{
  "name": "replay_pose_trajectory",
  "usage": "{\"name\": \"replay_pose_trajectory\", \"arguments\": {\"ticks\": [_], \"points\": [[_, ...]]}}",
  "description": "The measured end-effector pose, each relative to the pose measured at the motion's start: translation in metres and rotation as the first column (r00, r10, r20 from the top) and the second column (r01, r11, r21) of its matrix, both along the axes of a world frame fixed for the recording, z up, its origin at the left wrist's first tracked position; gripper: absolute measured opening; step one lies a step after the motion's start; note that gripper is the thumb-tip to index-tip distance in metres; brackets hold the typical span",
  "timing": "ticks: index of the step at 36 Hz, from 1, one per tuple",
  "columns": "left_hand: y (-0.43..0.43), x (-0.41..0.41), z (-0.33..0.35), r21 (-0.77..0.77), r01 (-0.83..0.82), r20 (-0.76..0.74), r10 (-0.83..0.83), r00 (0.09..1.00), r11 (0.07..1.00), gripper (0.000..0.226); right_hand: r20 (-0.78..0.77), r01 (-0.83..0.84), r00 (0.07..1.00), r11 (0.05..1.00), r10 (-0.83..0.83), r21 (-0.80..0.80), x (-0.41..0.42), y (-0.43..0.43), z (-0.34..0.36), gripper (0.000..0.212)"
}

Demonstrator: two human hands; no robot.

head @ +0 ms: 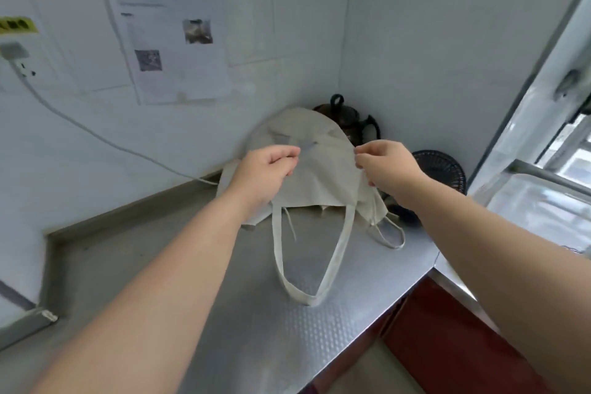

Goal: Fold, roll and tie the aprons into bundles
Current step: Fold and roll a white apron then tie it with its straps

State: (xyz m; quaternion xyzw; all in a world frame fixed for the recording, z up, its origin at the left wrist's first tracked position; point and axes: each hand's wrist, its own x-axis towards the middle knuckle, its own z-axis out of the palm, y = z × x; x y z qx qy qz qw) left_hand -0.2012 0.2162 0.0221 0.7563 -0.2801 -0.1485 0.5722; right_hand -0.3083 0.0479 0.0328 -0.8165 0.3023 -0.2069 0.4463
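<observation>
A beige cloth apron (323, 169) is held up above the far corner of the steel counter (224, 313). My left hand (265, 173) pinches its upper left part and my right hand (387, 166) pinches its right edge. The apron's long neck loop (307, 285) hangs down and rests on the counter. Thin tie strings (390, 237) trail on the counter at the right. The lower left part of the cloth is hidden behind my left hand.
A dark teapot (348, 118) stands in the corner behind the apron. A small black fan (441, 173) sits right of it. A white cable (96, 134) runs from a wall socket to the counter. Papers (172, 41) hang on the wall. The counter edge drops off at right over red cabinets (447, 345).
</observation>
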Motion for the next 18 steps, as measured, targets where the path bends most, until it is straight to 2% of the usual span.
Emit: {"name": "replay_pose_trajectory", "arguments": {"ticks": [7,12,15,18], "points": [[-0.058,0.066,-0.063,0.173,-0.076,-0.020,0.081,0.997,0.982,0.032,-0.177,-0.005,0.984,0.998,-0.006,-0.060,0.051,-0.055,-0.050,0.029],[-0.094,0.111,-0.087,0.267,-0.116,-0.017,0.125,0.992,0.957,0.045,-0.277,-0.073,0.960,0.991,0.040,-0.110,0.103,-0.088,-0.058,0.034],[-0.114,0.144,-0.111,0.368,-0.161,-0.025,0.183,0.983,0.916,0.065,-0.328,-0.107,0.943,0.982,0.050,-0.159,0.137,-0.103,-0.067,0.039],[-0.131,0.174,-0.147,0.525,-0.191,-0.088,0.276,0.957,0.829,0.093,-0.406,-0.163,0.912,0.963,0.064,-0.213,0.165,-0.117,-0.089,0.049]]}}
